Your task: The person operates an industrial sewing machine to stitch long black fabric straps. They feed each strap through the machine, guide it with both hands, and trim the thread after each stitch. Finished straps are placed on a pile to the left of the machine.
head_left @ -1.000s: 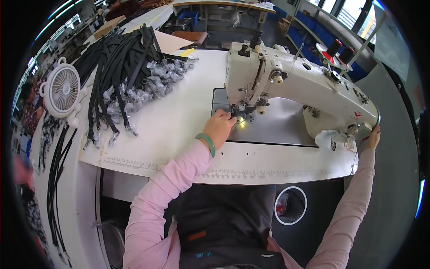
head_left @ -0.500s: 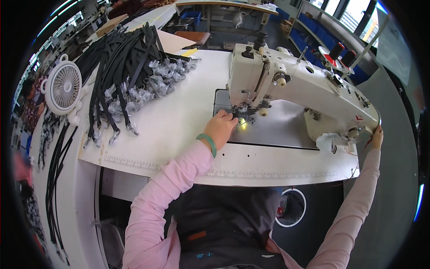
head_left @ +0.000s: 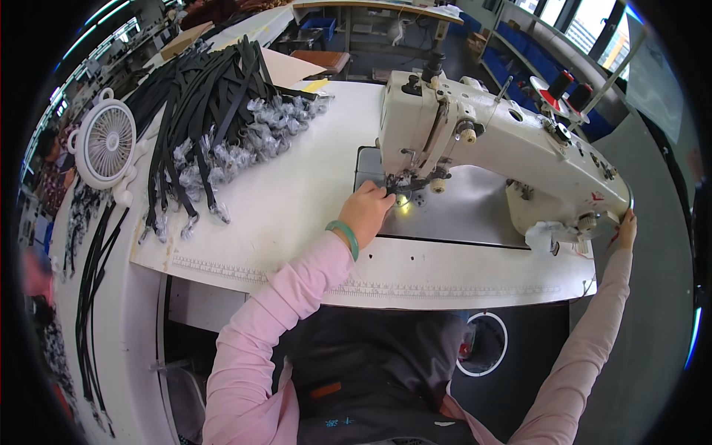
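- Head view, clock centred on the middle: the white, metal-bodied sewing machine (head_left: 549, 141) stands at about two o'clock, its needle end towards the centre, a small light glowing there.
- Near the centre, the bare left hand (head_left: 366, 213), with a green ring-shaped bangle (head_left: 348, 236) at its wrist, reaches to that end; its fingers are drawn together, but I cannot tell what, if anything, they pinch.
- At three o'clock, the bare right hand (head_left: 627, 230) is at the machine's far end, fingers partly hidden; I cannot tell their grip.
- At ten to eleven o'clock, long flat black straps (head_left: 215, 93) with clear plastic-wrapped ends (head_left: 259, 132) lie heaped on the white, smooth-topped table (head_left: 304, 174).
- Between nine and ten, a round white plastic fan (head_left: 107, 144) stands beside the straps.
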